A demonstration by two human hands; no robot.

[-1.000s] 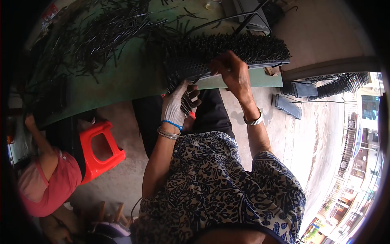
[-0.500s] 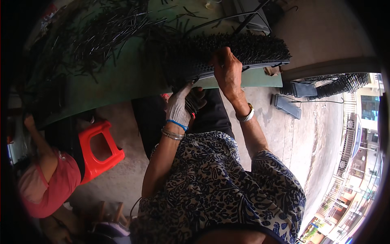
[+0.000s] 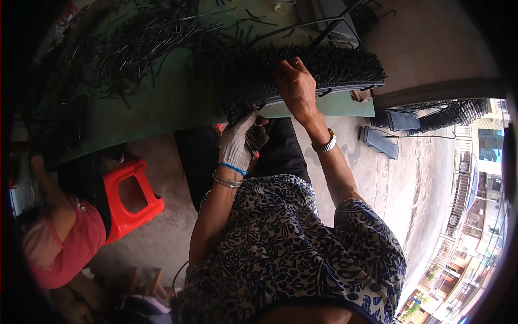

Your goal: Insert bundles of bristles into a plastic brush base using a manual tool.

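Note:
A long dark panel (image 3: 345, 86) with rows of holes lies along the near edge of the green table. Black strips (image 3: 340, 62) stand upright all over its far side, packed like bristles. My left hand (image 3: 237, 137), in a pale knitted glove, is closed round a bundle of black strips (image 3: 252, 141) just below the panel's near edge. My bare right hand (image 3: 298, 89) is at the panel's holes beside the standing strips, its fingers drawn together in a pinch. What lies between those fingertips is hidden.
Loose black strips (image 3: 156, 43) heap on the green table (image 3: 162, 110) at the left. A red stool (image 3: 132, 197) and a person in a red top (image 3: 81, 243) are on the left. Grey panels (image 3: 380, 141) lie on the floor at the right. A thin black frame (image 3: 302, 24) rises behind the strips.
My right hand has shifted slightly left and away from me along the panel. My left hand stays almost in place, its bundle tilted a little differently.

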